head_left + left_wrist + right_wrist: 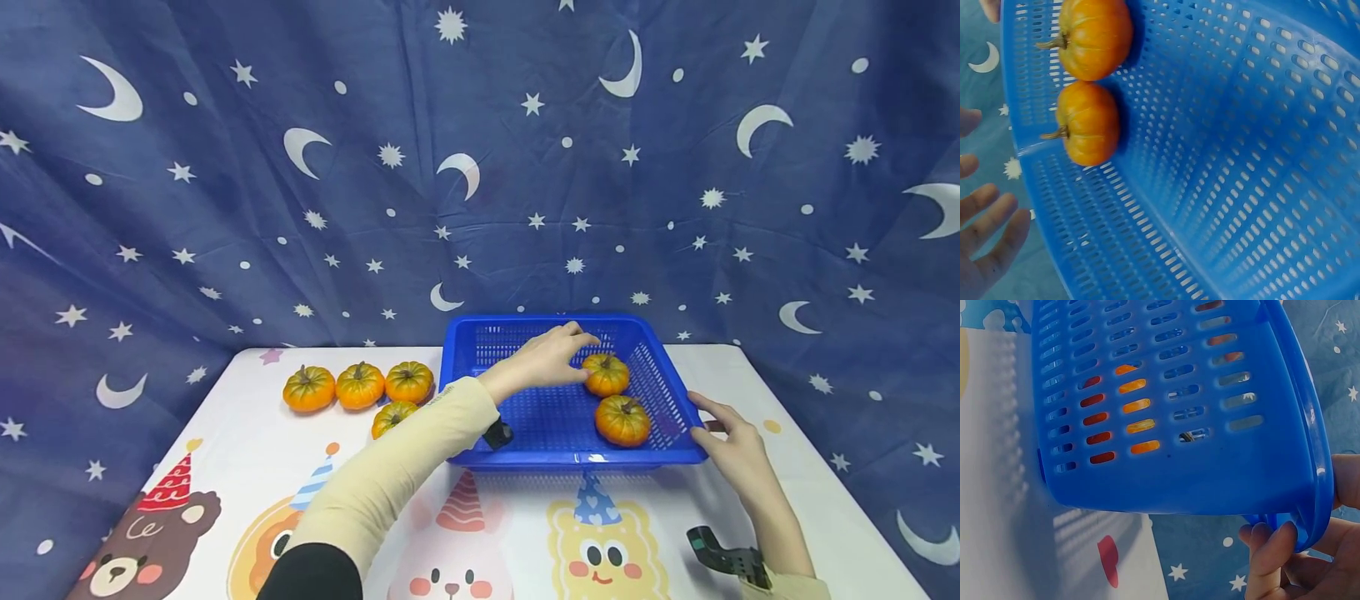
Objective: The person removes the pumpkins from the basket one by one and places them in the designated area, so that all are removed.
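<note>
A blue plastic basket (570, 457) with slotted walls stands on the table. Inside, along its right side, lie two small orange pumpkins, one further back (606, 375) and one nearer (622, 421). My left hand (551, 358) reaches over the basket beside the further pumpkin, thumb and fingers spread apart. In the left wrist view, the left hand's fingers (1007, 234) show a gap from both pumpkins. My right hand (731, 442) holds the basket's right rim near the front corner; in the right wrist view, its fingers (1269, 550) curl around the rim.
Left of the basket, several more pumpkins (359, 386) sit on the table, one partly hidden behind my left sleeve (405, 458). A white tablecloth (517, 517) with cartoon animals covers the table. Behind it hangs a dark blue curtain (510, 142) with moons and stars.
</note>
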Demonstrator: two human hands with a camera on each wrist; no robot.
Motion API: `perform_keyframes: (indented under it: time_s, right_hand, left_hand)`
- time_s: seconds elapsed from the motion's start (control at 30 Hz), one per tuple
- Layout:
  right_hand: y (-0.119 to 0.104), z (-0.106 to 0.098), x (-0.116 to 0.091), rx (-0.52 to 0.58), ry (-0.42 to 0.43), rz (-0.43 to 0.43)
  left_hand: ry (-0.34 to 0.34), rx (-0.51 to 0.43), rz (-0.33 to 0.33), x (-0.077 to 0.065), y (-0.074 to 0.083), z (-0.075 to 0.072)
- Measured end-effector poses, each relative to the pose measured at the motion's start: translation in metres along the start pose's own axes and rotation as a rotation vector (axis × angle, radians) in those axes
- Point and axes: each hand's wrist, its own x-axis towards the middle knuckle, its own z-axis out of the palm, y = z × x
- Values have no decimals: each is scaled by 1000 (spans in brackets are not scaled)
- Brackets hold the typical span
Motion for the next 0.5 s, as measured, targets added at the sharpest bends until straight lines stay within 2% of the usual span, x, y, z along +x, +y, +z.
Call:
perform_keyframes:
  time_s: [0.23, 0.5]
  right_hand:
    - [0, -1, 0, 6, 7, -14]
    - [1, -1, 1, 6, 12, -21]
  left_hand:
    - [-29, -46, 60, 14, 1, 15]
    - [-100, -76, 70, 28, 5, 31]
